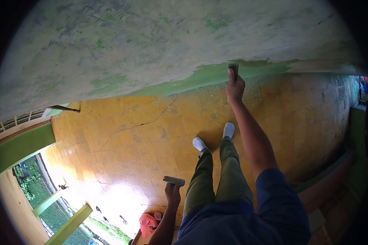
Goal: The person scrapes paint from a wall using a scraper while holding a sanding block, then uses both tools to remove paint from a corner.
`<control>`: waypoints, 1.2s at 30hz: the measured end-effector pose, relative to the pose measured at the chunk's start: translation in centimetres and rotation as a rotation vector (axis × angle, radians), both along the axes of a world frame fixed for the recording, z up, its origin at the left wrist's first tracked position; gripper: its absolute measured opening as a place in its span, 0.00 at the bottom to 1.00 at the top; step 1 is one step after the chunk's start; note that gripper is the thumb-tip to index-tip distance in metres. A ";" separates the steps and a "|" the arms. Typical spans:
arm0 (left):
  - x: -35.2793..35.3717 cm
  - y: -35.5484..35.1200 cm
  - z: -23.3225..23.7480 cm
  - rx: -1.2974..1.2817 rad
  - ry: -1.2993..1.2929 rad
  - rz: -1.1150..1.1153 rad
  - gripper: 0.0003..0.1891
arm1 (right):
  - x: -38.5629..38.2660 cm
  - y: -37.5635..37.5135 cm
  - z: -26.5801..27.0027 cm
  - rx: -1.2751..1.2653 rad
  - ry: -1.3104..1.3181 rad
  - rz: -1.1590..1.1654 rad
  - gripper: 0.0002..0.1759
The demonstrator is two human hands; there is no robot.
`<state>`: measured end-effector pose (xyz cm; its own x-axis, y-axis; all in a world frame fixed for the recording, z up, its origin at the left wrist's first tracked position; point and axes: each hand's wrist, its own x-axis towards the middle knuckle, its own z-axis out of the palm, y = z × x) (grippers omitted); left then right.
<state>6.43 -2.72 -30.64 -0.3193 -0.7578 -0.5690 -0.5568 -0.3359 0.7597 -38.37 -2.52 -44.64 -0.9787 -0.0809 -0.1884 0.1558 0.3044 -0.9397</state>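
My right hand (235,89) is stretched forward, closed around a dark putty knife (233,66) with the thumb along it. The knife's top end is at the wall (159,45), over a strip of green paint (200,75) low down near the floor. Whitish-grey patchy coating covers the wall above that strip. Lower down, at my left side, my left hand (173,197) grips a second flat grey-green putty knife (174,180), held away from the wall. The fingers hide part of each tool.
My white-socked feet (199,143) stand on a cracked yellow tiled floor (151,122), with pale specks near the wall. A red plastic bag (148,224) lies at the lower left. Green posts (71,224) border a grassy outside area. A low reddish ledge (327,175) runs along the right.
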 end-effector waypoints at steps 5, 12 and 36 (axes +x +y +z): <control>-1.1 -0.1 0.2 0.000 0.002 -0.022 0.06 | 2.4 0.1 -2.7 0.091 0.199 0.004 0.28; -0.5 0.1 -0.2 0.006 -0.018 -0.020 0.06 | 0.4 -0.7 3.7 -0.077 0.130 -0.029 0.29; -1.9 0.2 0.7 -0.023 0.001 -0.034 0.06 | -0.2 0.4 2.8 0.003 0.036 0.027 0.31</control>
